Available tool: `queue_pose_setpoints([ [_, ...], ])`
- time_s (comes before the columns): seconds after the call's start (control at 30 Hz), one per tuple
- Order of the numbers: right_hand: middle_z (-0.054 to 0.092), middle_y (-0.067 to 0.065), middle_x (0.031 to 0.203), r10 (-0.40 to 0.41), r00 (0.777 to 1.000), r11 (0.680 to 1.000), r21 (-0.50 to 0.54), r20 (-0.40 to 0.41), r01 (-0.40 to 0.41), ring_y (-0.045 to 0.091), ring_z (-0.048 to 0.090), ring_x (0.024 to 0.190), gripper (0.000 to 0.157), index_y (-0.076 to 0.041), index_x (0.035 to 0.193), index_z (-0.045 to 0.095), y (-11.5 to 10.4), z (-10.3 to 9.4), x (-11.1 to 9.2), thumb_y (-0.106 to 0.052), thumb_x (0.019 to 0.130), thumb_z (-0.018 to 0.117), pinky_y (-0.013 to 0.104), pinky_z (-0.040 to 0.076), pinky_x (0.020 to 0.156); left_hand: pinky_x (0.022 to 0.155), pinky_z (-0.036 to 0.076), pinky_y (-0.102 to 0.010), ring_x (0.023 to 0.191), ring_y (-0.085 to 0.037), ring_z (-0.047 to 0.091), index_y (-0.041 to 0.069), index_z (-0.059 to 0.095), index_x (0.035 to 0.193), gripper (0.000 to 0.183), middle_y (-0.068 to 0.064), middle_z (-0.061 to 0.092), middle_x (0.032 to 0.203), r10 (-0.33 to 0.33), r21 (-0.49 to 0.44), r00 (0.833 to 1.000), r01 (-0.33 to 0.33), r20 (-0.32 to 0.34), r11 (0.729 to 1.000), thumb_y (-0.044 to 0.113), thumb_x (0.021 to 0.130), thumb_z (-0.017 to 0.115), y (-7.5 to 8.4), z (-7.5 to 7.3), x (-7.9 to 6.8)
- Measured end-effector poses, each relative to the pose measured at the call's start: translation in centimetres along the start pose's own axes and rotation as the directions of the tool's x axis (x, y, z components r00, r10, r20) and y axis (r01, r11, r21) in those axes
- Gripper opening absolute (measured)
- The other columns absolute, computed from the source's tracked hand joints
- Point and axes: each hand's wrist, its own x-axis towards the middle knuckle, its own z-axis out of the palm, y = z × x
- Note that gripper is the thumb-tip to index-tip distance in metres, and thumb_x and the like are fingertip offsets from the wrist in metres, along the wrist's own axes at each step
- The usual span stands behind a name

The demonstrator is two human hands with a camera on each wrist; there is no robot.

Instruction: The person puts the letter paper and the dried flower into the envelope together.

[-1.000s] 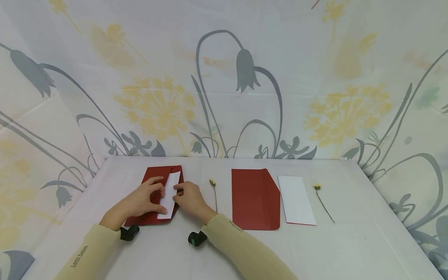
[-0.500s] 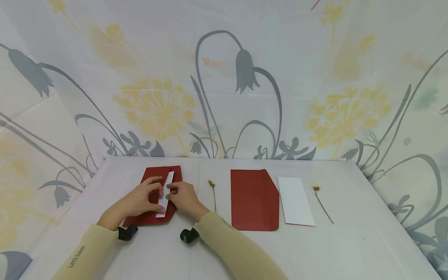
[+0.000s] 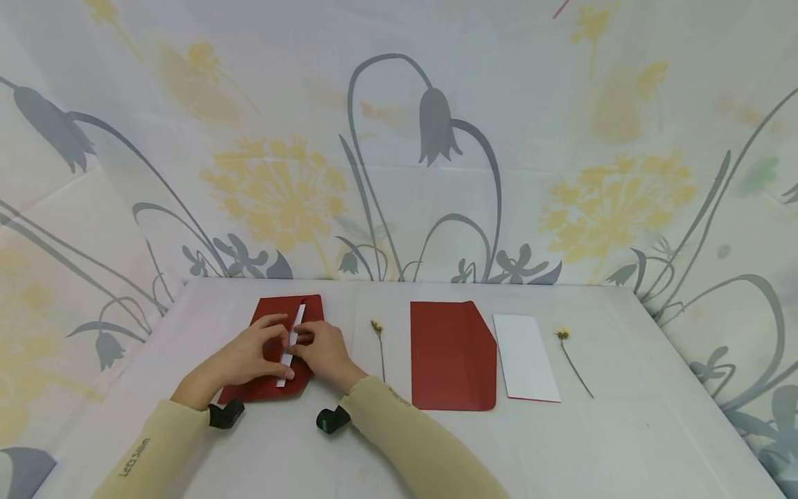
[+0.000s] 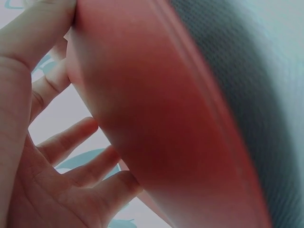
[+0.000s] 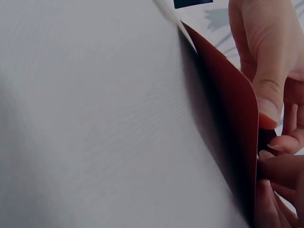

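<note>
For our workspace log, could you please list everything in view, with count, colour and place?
Envelopes: two, red; left envelope at far left, right envelope mid-table.
Cards: two, white; first card, partly visible, at the left envelope; second card beside the right envelope.
Flowers: two, yellow; first flower between the envelopes, second flower far right.
Table: one, white, underneath.
Backdrop: one, white with grey and yellow print, behind.
Wrist devices: two, black, one by each wrist.
Sleeves: two, beige, on the arms.
Hands: two; left hand on the left envelope, right hand on the first card.
</note>
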Motion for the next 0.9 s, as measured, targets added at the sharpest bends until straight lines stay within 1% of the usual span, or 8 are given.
queue_pose_setpoints([
  [0.17, 0.067, -0.004, 0.098, 0.004, 1.000, 0.991, 0.131, -0.022, -0.001, 0.002, 0.063, 0.087, 0.037, -0.009, 0.111, 0.066, 0.5, -0.3, -0.2, -0.015, 0.077, 0.078, 0.015, 0.049, 0.073, 0.092, 0.038, -0.061, 0.124, -0.045, 0.036, 0.025, 0.054, 0.086, 0.043, -0.020, 0.035, 0.141, 0.007, 0.006, 1.000, -0.007, -0.001, 1.000, 0.048, 0.063, 0.082, -0.1, 0.0, 0.1],
  [0.27, 0.068, -0.002, 0.099, -0.005, 1.000, 0.984, 0.177, -0.023, 0.009, 0.003, 0.063, 0.091, 0.036, -0.009, 0.111, 0.066, 0.7, -0.6, -0.3, -0.011, 0.078, 0.076, 0.015, 0.049, 0.074, 0.092, 0.038, -0.061, 0.124, -0.045, 0.037, 0.025, 0.054, 0.086, 0.043, -0.020, 0.035, 0.141, 0.004, 0.009, 1.000, -0.004, -0.001, 1.000, 0.048, 0.063, 0.082, -0.1, 0.1, 0.1],
  [0.37, 0.069, -0.001, 0.100, -0.024, 0.999, 0.980, 0.198, -0.025, 0.029, 0.004, 0.062, 0.093, 0.034, -0.009, 0.111, 0.066, 0.8, -0.8, -0.5, -0.009, 0.078, 0.075, 0.015, 0.048, 0.075, 0.093, 0.037, -0.061, 0.124, -0.045, 0.036, 0.026, 0.054, 0.087, 0.043, -0.020, 0.035, 0.141, -0.002, 0.006, 1.000, 0.002, 0.000, 1.000, 0.048, 0.063, 0.082, -0.1, 0.1, 0.2],
  [0.5, 0.069, -0.003, 0.101, -0.046, 0.999, 0.983, 0.175, -0.018, 0.049, 0.002, 0.061, 0.094, 0.032, -0.011, 0.111, 0.067, 1.0, -1.0, -0.6, -0.011, 0.080, 0.073, 0.015, 0.047, 0.077, 0.092, 0.037, -0.062, 0.124, -0.045, 0.036, 0.026, 0.054, 0.087, 0.043, -0.020, 0.035, 0.141, -0.013, 0.005, 1.000, 0.013, 0.000, 1.000, 0.047, 0.063, 0.083, 0.0, 0.1, 0.1],
  [0.6, 0.069, -0.003, 0.103, -0.052, 0.999, 0.983, 0.177, 0.007, 0.050, 0.001, 0.061, 0.095, 0.033, -0.012, 0.114, 0.066, 1.1, -1.1, -0.7, -0.012, 0.081, 0.073, 0.015, 0.047, 0.078, 0.092, 0.038, -0.062, 0.124, -0.045, 0.036, 0.025, 0.054, 0.087, 0.042, -0.020, 0.035, 0.141, -0.023, 0.005, 1.000, 0.023, 0.003, 1.000, 0.046, 0.063, 0.083, 0.2, 0.1, 0.0],
  [0.7, 0.068, -0.002, 0.107, -0.055, 0.997, 0.979, 0.201, 0.045, 0.045, 0.003, 0.062, 0.098, 0.038, -0.012, 0.118, 0.064, 1.3, -1.1, -0.6, -0.012, 0.081, 0.073, 0.015, 0.047, 0.079, 0.091, 0.038, -0.062, 0.124, -0.045, 0.035, 0.025, 0.054, 0.087, 0.042, -0.020, 0.034, 0.141, -0.034, 0.004, 0.999, 0.034, 0.005, 0.999, 0.045, 0.064, 0.083, 0.4, 0.1, 0.0],
  [0.8, 0.066, 0.000, 0.114, -0.061, 0.993, 0.967, 0.254, 0.103, 0.033, 0.006, 0.062, 0.101, 0.043, -0.012, 0.123, 0.061, 1.4, -1.1, -0.5, -0.011, 0.082, 0.072, 0.016, 0.047, 0.081, 0.090, 0.039, -0.062, 0.124, -0.045, 0.035, 0.025, 0.054, 0.086, 0.041, -0.020, 0.034, 0.141, -0.040, 0.007, 0.999, 0.040, 0.006, 0.999, 0.045, 0.064, 0.082, 0.4, 0.1, -0.1],
  [0.9, 0.061, 0.000, 0.122, -0.073, 0.985, 0.952, 0.304, 0.159, 0.022, 0.008, 0.061, 0.105, 0.046, -0.011, 0.126, 0.058, 1.4, -1.2, -0.3, -0.008, 0.082, 0.071, 0.017, 0.047, 0.083, 0.091, 0.038, -0.062, 0.124, -0.045, 0.035, 0.025, 0.054, 0.086, 0.041, -0.020, 0.035, 0.141, -0.030, 0.005, 1.000, 0.030, 0.002, 1.000, 0.044, 0.064, 0.083, 0.5, 0.0, -0.1],
])
